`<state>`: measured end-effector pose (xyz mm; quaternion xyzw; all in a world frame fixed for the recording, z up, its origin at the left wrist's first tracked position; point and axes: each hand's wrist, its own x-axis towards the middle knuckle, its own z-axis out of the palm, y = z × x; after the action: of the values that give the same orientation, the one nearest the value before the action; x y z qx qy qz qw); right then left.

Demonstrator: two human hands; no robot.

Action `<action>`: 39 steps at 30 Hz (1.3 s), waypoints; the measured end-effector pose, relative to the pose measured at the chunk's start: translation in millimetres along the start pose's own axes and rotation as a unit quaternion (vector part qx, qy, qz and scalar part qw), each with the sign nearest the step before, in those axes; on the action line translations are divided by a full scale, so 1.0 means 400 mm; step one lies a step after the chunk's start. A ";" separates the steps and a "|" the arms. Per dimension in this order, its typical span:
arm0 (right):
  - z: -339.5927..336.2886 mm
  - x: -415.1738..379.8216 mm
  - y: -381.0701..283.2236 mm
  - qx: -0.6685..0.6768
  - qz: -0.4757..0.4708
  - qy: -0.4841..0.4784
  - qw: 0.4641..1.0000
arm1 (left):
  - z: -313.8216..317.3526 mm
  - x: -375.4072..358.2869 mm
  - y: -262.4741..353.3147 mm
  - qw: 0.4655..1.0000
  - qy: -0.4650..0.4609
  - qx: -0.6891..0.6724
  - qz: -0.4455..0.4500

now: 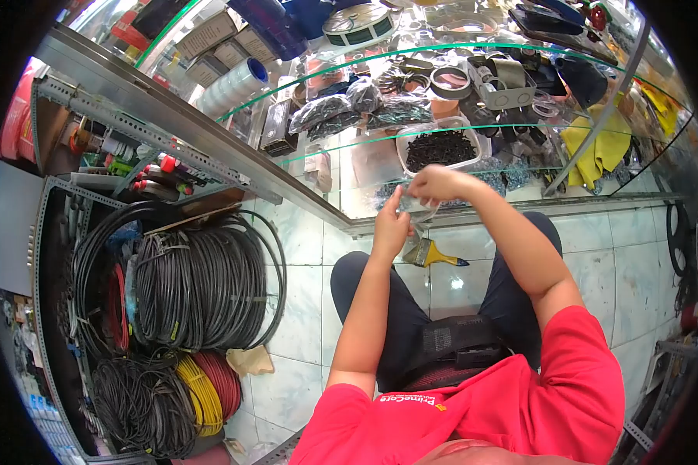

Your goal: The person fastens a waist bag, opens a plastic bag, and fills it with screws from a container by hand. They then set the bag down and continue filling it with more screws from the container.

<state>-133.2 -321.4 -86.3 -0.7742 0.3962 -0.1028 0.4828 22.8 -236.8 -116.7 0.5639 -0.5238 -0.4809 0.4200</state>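
Note:
My left hand (pixel 394 226) has its fingers closed on a small clear plastic bag (pixel 420 211), index finger pointing up along it. Pinched at the upper edge of the same bag, my right hand (pixel 439 184) comes in from the right. The bag hangs between both hands, in front of the display case's lower shelf; its contents are too small to make out. Just behind the hands is a white tub (pixel 406 160) of small black parts (pixel 440 149). Below the bag, a paintbrush (pixel 434 253) with a yellow handle lies on the tiled floor.
Glass shelves (pixel 349 66) ahead hold bagged black items (pixel 329 115), rings of tape (pixel 450 82), a metal box (pixel 510 89) and yellow gloves (pixel 597 146). Large coils of black cable (pixel 198 291) stand at left, with yellow (pixel 199 394) and red coils (pixel 219 384) below.

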 end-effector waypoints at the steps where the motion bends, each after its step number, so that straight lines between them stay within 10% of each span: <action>1: -0.028 -0.004 -0.002 0.139 0.015 0.024 0.990 | -0.002 -0.001 -0.001 1.000 0.002 -0.005 0.001; 7: -0.116 -0.013 0.108 -0.206 -0.043 0.364 0.907 | 0.004 0.000 0.005 1.000 0.004 0.012 -0.019; 14: -0.119 0.038 0.182 -0.214 -0.034 0.320 0.922 | 0.003 0.000 -0.007 1.000 0.000 -0.002 -0.022; 19: -0.164 0.024 0.163 -0.033 -0.046 0.488 0.871 | -0.008 -0.003 -0.007 1.000 0.000 0.001 -0.021; 29: -0.126 0.040 0.182 -0.439 0.032 0.477 0.761 | 0.003 0.005 -0.016 1.000 -0.009 -0.006 -0.013; 39: -0.111 0.053 0.179 -0.326 0.046 0.444 0.833 | 0.001 0.001 -0.010 1.000 -0.007 -0.010 -0.027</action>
<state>-180.0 -382.0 -127.5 -0.7385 0.6138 -0.2783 -0.0211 23.0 -236.8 -120.9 0.5704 -0.5062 -0.5015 0.4085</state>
